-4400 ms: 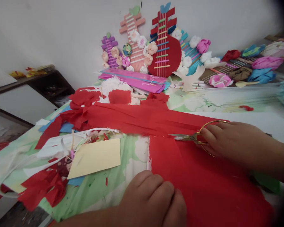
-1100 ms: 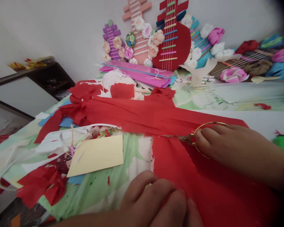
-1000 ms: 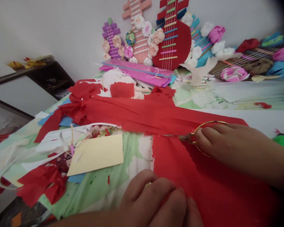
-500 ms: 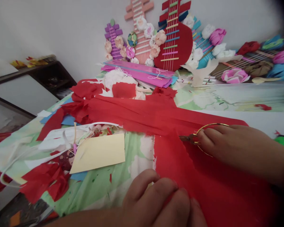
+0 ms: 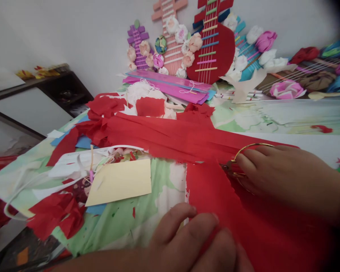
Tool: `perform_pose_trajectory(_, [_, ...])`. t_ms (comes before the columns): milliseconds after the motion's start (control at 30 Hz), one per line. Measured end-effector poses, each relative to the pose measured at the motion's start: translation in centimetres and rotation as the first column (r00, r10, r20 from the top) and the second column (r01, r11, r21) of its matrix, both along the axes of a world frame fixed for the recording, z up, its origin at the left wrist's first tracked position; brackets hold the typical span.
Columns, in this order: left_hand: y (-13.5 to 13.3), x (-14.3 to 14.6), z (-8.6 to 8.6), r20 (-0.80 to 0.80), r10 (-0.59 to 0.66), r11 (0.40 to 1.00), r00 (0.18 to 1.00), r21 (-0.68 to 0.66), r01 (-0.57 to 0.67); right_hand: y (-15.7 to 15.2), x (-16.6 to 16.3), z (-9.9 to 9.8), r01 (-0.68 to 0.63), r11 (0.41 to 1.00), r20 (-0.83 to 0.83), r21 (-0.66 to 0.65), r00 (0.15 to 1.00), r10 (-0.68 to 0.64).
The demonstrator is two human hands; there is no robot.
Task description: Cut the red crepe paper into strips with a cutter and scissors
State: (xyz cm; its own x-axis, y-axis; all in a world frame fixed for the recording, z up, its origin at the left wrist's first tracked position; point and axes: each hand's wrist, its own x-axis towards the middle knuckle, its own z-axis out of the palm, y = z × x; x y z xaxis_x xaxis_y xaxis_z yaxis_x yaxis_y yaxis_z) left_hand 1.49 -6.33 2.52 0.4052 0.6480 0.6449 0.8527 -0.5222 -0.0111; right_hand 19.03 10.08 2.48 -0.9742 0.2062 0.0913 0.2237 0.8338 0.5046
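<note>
My right hand (image 5: 283,173) is closed round the gold loop handles of a pair of scissors (image 5: 229,166). Their blades sit at a cut edge in a sheet of red paper (image 5: 212,189), partly covered by it. At the bottom middle, my left hand (image 5: 198,241) rests on the same sheet with its fingers curled, pinching the paper near the cut. Some of its fingertips are hidden. A long folded strip of red paper (image 5: 158,134) lies across the table just beyond the scissors.
Crumpled red scraps (image 5: 56,215) and a cream card (image 5: 120,181) lie on the left of the green-patterned tablecloth (image 5: 124,226). Paper-flower-decorated instrument models, including a red one (image 5: 212,53), lean on the wall. A dark shelf (image 5: 62,87) stands at left.
The view has shifted slightly. The scissors have turned a little in my right hand's grip and their blades show less. My left hand still holds the paper down.
</note>
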Motion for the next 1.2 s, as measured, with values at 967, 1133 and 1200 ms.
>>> perform_pose_trajectory(967, [0.1, -1.5, 0.9, -0.19, -0.125, 0.99, 0.974, -0.082, 0.111, -1.3, -1.1, -0.4, 0.021, 0.999, 0.03, 0.036, 0.999, -0.022])
perform_pose_trajectory(1133, [-0.1, -1.2, 0.4, -0.172, -0.094, 0.994, 0.981, -0.07, 0.083, -1.4, -1.6, -0.1, 0.162, 0.986, 0.16, -0.036, 0.975, -0.155])
perform_pose_trajectory(1200, [-0.2, -1.2, 0.3, -0.165, -0.084, 0.995, 0.983, -0.065, 0.075, -1.4, -2.0, -0.1, 0.155, 0.987, 0.148, -0.044, 0.978, -0.147])
